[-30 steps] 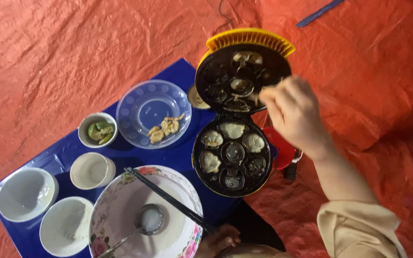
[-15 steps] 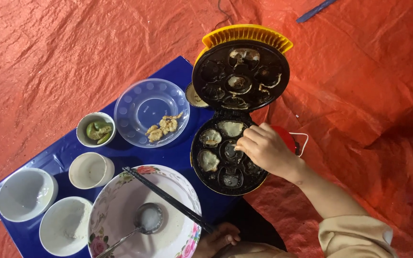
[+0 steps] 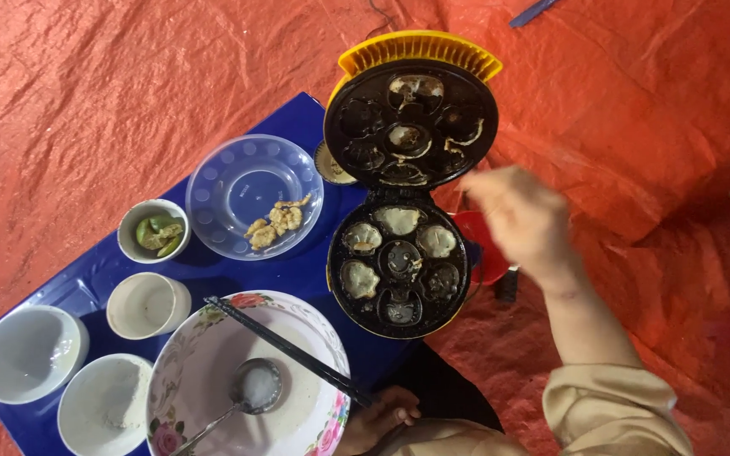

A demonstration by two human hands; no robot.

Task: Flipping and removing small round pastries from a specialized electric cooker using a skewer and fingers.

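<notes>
Hovering right hand (image 3: 521, 221) beside open cake maker (image 3: 399, 262); clear plate (image 3: 253, 196) left.

This looks like a makeshift cooking spot on the ground, home or street-side rather than a fitted kitchen. A crinkled orange tarp (image 3: 128, 76) covers the floor, and a low blue table (image 3: 297, 270) stands on it. The table holds an open electric cake maker (image 3: 399, 262) with filled moulds, a clear plate (image 3: 238, 181), small bowls (image 3: 31, 350) and a flowered batter bowl (image 3: 204, 371) with chopsticks (image 3: 289, 350).
</notes>
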